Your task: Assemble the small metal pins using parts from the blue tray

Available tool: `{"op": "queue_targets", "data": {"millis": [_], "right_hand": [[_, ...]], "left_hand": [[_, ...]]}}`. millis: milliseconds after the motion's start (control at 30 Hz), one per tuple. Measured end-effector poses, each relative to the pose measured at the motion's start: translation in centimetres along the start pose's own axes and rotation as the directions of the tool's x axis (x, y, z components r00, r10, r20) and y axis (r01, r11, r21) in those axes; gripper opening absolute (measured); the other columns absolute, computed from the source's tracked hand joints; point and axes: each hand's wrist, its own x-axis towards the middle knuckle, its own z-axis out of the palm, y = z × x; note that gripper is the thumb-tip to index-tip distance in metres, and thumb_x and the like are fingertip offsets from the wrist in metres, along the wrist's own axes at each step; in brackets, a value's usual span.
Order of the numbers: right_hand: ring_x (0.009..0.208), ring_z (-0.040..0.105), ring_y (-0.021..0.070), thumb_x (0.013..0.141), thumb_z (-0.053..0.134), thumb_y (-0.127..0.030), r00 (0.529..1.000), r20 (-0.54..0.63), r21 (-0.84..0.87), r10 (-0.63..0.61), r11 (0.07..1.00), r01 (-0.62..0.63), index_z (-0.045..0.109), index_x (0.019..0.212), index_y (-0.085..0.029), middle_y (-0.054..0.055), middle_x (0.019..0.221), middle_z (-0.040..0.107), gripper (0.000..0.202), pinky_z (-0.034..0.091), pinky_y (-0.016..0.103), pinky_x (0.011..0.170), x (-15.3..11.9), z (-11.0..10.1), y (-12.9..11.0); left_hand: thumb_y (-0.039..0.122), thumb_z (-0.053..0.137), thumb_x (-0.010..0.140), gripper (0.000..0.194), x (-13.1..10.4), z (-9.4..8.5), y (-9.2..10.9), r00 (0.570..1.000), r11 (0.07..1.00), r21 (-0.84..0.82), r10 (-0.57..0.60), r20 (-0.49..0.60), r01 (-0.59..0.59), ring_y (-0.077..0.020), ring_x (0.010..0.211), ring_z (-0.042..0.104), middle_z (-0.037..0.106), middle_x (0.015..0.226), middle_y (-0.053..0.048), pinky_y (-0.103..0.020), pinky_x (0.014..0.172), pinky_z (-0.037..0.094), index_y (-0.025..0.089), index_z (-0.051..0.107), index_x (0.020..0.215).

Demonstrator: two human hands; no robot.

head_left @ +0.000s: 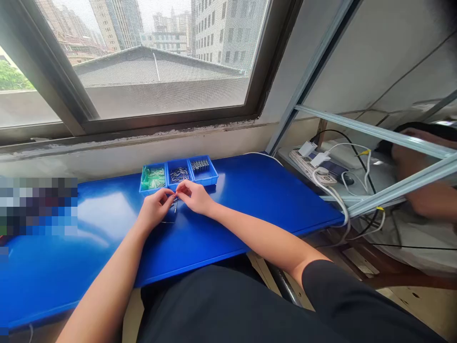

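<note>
My left hand (155, 207) and my right hand (194, 196) meet fingertip to fingertip above the blue table, each closed in a pinch. Whatever they pinch is too small and too covered by the fingers to make out. Several thin metal pins (175, 205) show just below the fingertips, and one more slim pin (168, 222) lies nearer me. Right behind the hands stand three joined blue bins. The left bin (152, 191) has a green bag (154, 177) with small pale pieces, the middle bin holds dark slender metal parts (179, 175), and the right bin (206, 181) holds short metal cylinders (200, 165).
The glossy blue table (257, 200) runs along a window wall. A metal frame (400, 138) rises at its right end. Beyond it are a power strip (314, 166), chargers and cables, with another person's arm (424, 181) at the far right. A blurred-out patch (39, 207) covers the left side.
</note>
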Motion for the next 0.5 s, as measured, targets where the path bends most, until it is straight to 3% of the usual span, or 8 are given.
{"op": "queue_targets", "data": {"millis": [233, 500], "right_hand": [[0.087, 0.070, 0.0159, 0.088, 0.060, -0.020, 1.000, -0.008, -0.013, -0.015, 1.000, 0.015, 0.065, 0.100, -0.016, 0.006, 0.095, 0.073, 0.014, 0.057, 0.030, 0.080, 0.06, 0.23, 0.25], [0.086, 0.071, 0.0161, 0.090, 0.059, -0.018, 0.999, -0.033, -0.037, -0.003, 0.999, 0.002, 0.069, 0.103, -0.016, 0.007, 0.098, 0.075, 0.017, 0.057, 0.032, 0.084, 0.02, 0.11, 0.25]], "left_hand": [[0.043, 0.052, 0.093, 0.028, 0.23, -0.10, -0.36, 1.000, 0.999, 0.049, 0.008, -0.016, -0.007, -0.0117, 0.055, 0.050, 0.062, 0.065, 0.001, -0.024, 0.055, 0.039, 0.018, 0.066, 0.088], [0.045, 0.048, 0.095, 0.032, 0.22, -0.14, -0.45, 0.999, 0.997, 0.080, -0.012, -0.033, 0.015, -0.0122, 0.057, 0.051, 0.062, 0.065, 0.001, -0.024, 0.057, 0.039, 0.018, 0.064, 0.085]]}}
